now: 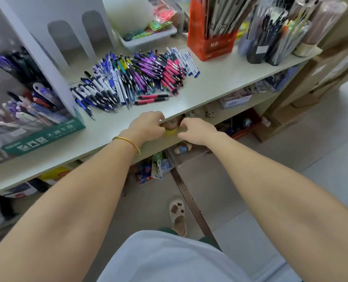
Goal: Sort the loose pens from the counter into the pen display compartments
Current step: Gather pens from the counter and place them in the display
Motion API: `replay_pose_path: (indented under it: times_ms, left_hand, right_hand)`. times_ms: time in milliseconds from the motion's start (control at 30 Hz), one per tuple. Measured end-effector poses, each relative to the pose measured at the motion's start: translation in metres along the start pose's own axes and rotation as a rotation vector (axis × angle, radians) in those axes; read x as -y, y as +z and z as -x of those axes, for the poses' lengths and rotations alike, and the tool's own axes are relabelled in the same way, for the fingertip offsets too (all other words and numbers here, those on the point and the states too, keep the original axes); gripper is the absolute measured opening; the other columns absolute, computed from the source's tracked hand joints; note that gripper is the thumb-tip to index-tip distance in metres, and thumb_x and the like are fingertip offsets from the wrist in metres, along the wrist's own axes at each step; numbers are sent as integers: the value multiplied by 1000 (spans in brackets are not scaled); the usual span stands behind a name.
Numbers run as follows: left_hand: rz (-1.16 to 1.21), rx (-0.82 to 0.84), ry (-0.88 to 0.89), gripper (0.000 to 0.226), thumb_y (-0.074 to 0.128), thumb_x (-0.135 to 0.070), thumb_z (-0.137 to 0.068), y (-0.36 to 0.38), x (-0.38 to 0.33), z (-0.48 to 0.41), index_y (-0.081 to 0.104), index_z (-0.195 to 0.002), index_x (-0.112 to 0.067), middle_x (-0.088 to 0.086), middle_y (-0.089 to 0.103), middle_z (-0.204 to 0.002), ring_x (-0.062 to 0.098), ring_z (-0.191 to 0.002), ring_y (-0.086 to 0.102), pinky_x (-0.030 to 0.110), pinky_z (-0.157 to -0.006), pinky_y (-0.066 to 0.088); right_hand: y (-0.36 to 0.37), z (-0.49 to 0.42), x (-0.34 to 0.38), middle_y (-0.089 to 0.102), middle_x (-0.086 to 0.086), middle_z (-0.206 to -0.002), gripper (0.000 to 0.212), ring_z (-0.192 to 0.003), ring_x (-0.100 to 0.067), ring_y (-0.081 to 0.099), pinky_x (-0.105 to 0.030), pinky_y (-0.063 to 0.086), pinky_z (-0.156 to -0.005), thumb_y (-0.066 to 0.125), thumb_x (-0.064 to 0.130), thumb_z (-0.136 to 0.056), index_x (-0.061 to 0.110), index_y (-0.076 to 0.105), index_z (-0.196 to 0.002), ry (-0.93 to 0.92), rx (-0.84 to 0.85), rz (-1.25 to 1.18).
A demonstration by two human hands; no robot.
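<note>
A big pile of loose pens (132, 78) lies on the pale counter (220, 78): white-and-blue ones at the left, purple in the middle, pink at the right. Two pink pens (152, 98) lie apart in front of the pile. The pen display (42, 137), with a green base and clear compartments holding several pens, stands at the left. My left hand (148, 125), with a gold bangle on the wrist, rests at the counter's front edge with its fingers bent and holds nothing. My right hand (197, 131) hovers just below the edge, loosely curled and empty.
A red box (211, 43) of long pens, several pen cups (271, 41) and a white tray (148, 37) stand at the back of the counter. Tape rolls (170, 128) sit on the lower shelf between my hands. Cardboard boxes (311, 82) stand at the right.
</note>
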State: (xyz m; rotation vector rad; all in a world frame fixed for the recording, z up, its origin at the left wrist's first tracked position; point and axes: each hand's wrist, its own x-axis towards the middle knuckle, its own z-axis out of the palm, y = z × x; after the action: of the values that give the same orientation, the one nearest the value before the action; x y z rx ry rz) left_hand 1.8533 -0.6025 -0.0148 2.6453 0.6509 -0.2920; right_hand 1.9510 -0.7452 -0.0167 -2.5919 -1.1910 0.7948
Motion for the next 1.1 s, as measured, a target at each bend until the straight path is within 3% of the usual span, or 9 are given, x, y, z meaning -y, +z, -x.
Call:
replay_pose_path:
  times_ms: [133,267,433,533,667,700,833,967,1100]
  left_hand:
    - [42,-50,-59,49,52,-20,-91,-15,4,-45,46,-139,-13,7,50,-140,26,-126,48,42,-101,45]
    - [76,-145,-110,41,53,-14,-86,-33,9,-86,57,-127,-12,8,60,-124,30,-115,56,43,-90,50]
    - [113,-235,-230,27,54,-11,-82,-53,17,-122,62,-107,-10,9,60,-106,29,-97,57,38,-77,50]
    - [170,-317,-319,37,53,-5,-84,-62,24,-141,62,-119,-7,11,61,-120,30,-111,57,44,-88,51]
    - [232,-427,-501,34,51,-3,-84,-68,37,-153,65,-115,-3,16,61,-120,35,-92,62,46,-78,55]
    - [245,-448,-563,34,52,-4,-84,-68,43,-154,64,-115,-3,16,60,-121,34,-96,61,44,-80,54]
    - [280,-517,-803,41,56,-13,-88,-66,68,-144,53,-129,-6,16,48,-132,32,-123,44,42,-98,40]
    - [304,-514,-1018,52,58,-26,-91,-62,96,-134,40,-133,0,22,37,-137,37,-125,35,44,-101,35]
    - [297,-463,-1137,79,59,-49,-89,-59,121,-140,25,-141,1,21,29,-143,36,-129,32,46,-104,34]
  right_hand:
    - [-25,-51,-5,54,-6,-131,44,-112,-24,53,-33,43,-81,51,33,-91,17,48,-132,-48,-14,1]
    - [-54,-96,-10,53,-5,-132,48,-114,-25,53,-32,41,-82,51,32,-93,18,44,-138,-96,-30,-28]
    - [-83,-149,-13,61,-6,-115,35,-99,-26,58,-36,50,-81,51,29,-92,13,52,-123,-146,-59,-8]
    - [-103,-183,-6,62,-4,-110,32,-96,-24,58,-33,45,-73,50,24,-93,14,54,-123,-203,-92,11]
    - [-117,-222,17,62,-2,-111,34,-94,-21,59,-35,51,-75,50,22,-92,17,53,-125,-314,-76,15]
    - [-118,-231,23,63,-3,-112,32,-95,-22,60,-35,51,-74,49,21,-92,16,54,-123,-343,-66,19]
    - [-113,-255,56,63,-9,-119,29,-104,-27,59,-39,50,-78,46,15,-92,10,56,-119,-442,-22,-9]
    - [-97,-268,88,63,-8,-105,27,-92,-26,60,-37,49,-73,46,12,-91,8,57,-116,-455,-28,-31]
    - [-81,-274,106,64,-10,-99,27,-91,-29,61,-39,51,-74,46,7,-88,7,58,-112,-388,-77,-66]
